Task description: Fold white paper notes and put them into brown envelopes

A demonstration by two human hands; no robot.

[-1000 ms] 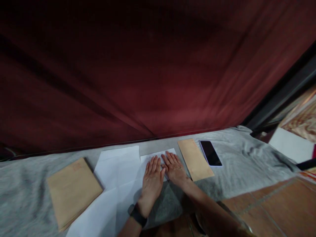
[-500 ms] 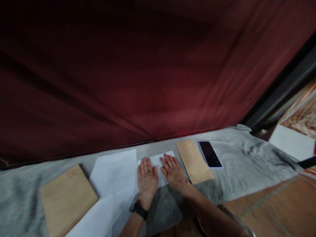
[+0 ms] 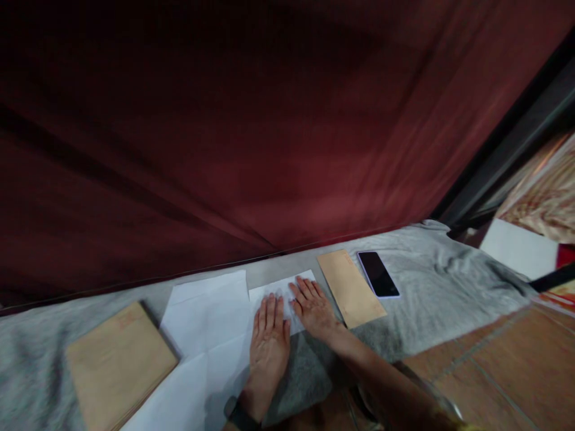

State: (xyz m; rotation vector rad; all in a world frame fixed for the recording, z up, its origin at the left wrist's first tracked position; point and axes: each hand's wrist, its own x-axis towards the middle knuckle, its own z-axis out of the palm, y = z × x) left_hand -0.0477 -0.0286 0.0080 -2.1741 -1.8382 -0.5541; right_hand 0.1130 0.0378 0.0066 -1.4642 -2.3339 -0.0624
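Note:
My left hand (image 3: 268,341) lies flat, fingers together and stretched out, on the near edge of a small folded white paper (image 3: 281,290). My right hand (image 3: 313,307) rests flat on the same paper's right part, fingers spread. Both palms press down and hold nothing. A black band sits on my left wrist. The paper lies on a grey cloth (image 3: 431,299). A larger white sheet (image 3: 206,323) lies just left of my left hand.
A brown envelope (image 3: 350,287) lies right of my hands, with a black phone (image 3: 378,274) beyond it. A stack of brown envelopes (image 3: 117,365) sits at the left. A dark red curtain (image 3: 269,120) hangs behind. Tiled floor (image 3: 494,371) shows at the right.
My left hand has slid back toward me along the folded paper, after moving left. The right hand has stayed nearly in place. The view has shifted a little.

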